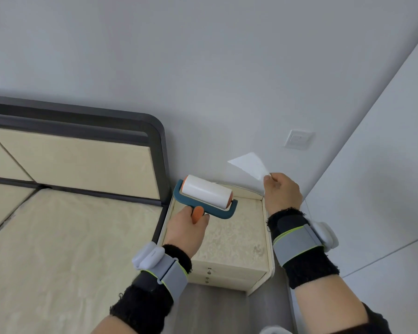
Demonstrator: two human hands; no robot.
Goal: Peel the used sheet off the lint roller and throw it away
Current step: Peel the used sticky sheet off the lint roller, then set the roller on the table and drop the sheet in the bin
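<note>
The lint roller (206,194) has a white roll, a teal frame and an orange handle. My left hand (187,229) grips it by the handle and holds it above the back of the nightstand. A thin white sheet (250,165) is pinched by one corner in my right hand (281,191), up and to the right of the roller. The sheet hangs free in the air, apart from the roll, in front of the wall.
Below my hands stands a cream nightstand (229,239) with drawers. A bed with a bare cream mattress (65,247) and a dark-framed headboard (77,153) fills the left. A wall switch (299,139) sits above my right hand. Grey floor shows at the bottom.
</note>
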